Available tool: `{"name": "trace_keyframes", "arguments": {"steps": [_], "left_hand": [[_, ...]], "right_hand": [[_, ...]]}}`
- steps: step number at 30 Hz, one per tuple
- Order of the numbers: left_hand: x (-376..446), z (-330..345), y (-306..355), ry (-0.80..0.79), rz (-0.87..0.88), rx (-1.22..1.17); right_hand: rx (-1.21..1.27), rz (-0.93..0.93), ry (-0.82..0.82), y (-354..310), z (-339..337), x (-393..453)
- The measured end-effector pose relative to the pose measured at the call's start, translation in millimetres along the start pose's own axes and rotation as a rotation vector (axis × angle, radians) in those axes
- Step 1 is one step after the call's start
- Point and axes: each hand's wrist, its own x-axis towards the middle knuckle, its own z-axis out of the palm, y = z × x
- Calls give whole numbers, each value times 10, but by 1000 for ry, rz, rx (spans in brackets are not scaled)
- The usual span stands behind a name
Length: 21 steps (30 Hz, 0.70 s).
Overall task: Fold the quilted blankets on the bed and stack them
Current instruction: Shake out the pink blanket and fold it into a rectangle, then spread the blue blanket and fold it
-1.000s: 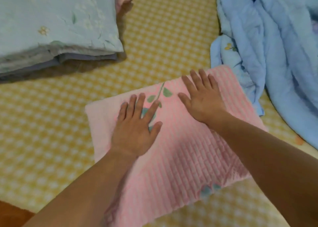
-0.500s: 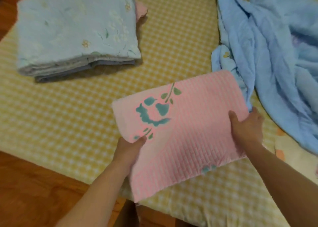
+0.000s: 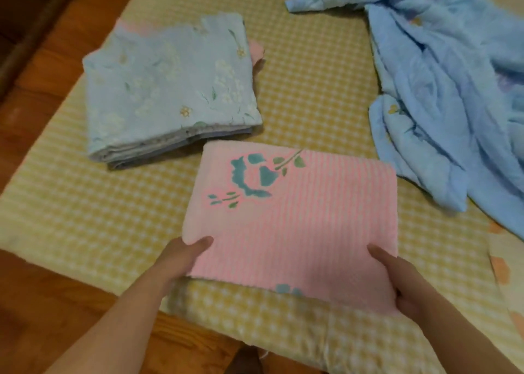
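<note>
Pink blanket, folded into a neat rectangle, is in our grip over the near part of the bed: left hand and right hand each pinch a near corner, thumbs on top. The folded stack sits just beyond it to the left, and the crumpled blue blanket is sprawled at the right.
</note>
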Motion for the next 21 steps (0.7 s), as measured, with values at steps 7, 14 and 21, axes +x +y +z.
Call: {"name": "trace_keyframes", "arguments": {"steps": [7, 14, 21], "left_hand": [[-955, -579, 1253, -157, 79, -497], [-1918, -2202, 2345, -37, 391, -633], [-1243, -2777, 2384, 340, 305, -252]], "right_hand": [[-105, -319, -35, -1239, 507, -1438], [190, -492, -197, -2340, 1188, -2568], [-95, -459, -107, -2640, 2176, -1742]]}}
